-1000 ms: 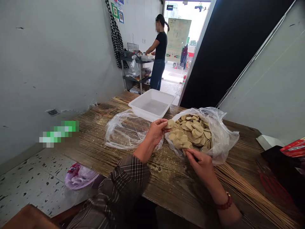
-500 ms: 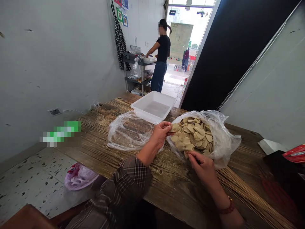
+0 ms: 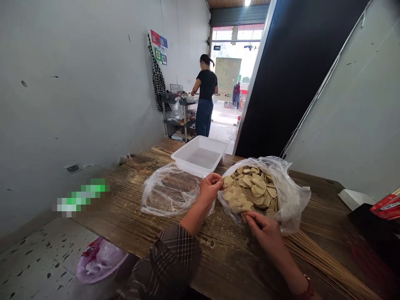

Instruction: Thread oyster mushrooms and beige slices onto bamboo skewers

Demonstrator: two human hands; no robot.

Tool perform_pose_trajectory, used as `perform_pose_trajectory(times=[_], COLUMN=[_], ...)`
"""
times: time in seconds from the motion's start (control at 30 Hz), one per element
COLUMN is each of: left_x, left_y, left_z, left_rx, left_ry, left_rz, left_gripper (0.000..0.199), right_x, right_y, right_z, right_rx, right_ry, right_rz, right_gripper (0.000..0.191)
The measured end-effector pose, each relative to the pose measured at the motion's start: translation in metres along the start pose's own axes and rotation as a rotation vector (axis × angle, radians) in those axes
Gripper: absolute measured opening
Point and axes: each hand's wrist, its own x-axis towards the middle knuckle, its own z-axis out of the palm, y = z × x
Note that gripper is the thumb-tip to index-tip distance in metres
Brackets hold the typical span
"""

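Note:
A clear plastic bag point(image 3: 292, 200) lies open on its side, full of thin, oval tan slices point(image 3: 258, 187). At the bag's left rim, my left hand point(image 3: 210, 191) is closed in a pinch on one tan slice point(image 3: 226, 182). My right hand point(image 3: 265, 231) is closed too, thumb and fingertips pinching a tan slice point(image 3: 243, 216) at the bag's front edge. Several overlapping slices lie just beyond those fingertips; whether anything runs through them I cannot tell. Beside the right forearm lies a bundle of thin bamboo skewers point(image 3: 321, 258).
On the wooden table point(image 3: 125, 212) stand a white plastic tub point(image 3: 200, 156) at the back and a crumpled clear bag point(image 3: 171, 189) at left. A red packet point(image 3: 387, 208) lies at far right. Beyond, a person point(image 3: 206, 91) works at a cart point(image 3: 175, 121). A purple bag-lined bin point(image 3: 100, 258) stands below.
The camera view has tilted up, so the scene sits lower in the picture. Both hands keep their pinches at the bag with little visible movement.

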Motion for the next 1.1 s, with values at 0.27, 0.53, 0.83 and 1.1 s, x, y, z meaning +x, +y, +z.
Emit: perform_pose_trajectory(times=[0.27, 0.53, 0.83, 1.1], left_x=[0.001, -0.005, -0.006, -0.012], left_y=[-0.005, -0.006, 0.0, 0.0], left_z=[0.0, 0.004, 0.01, 0.016], left_rx=[0.066, -0.051, -0.349, -0.337], left_ry=[-0.033, -0.097, -0.218, -0.252], left_rz=[0.03, -0.086, -0.359, -0.323], left_gripper=[0.019, 0.033, 0.035, 0.029], right_x=[0.0, 0.002, 0.002, 0.001], right_y=[-0.001, -0.011, -0.02, -0.011], right_z=[0.002, -0.002, -0.009, -0.006], right_rx=[0.027, 0.085, 0.133, 0.126], right_ry=[0.017, 0.031, 0.029, -0.028], right_rz=[0.041, 0.105, 0.128, 0.113], right_gripper=[0.037, 0.037, 0.034, 0.033])
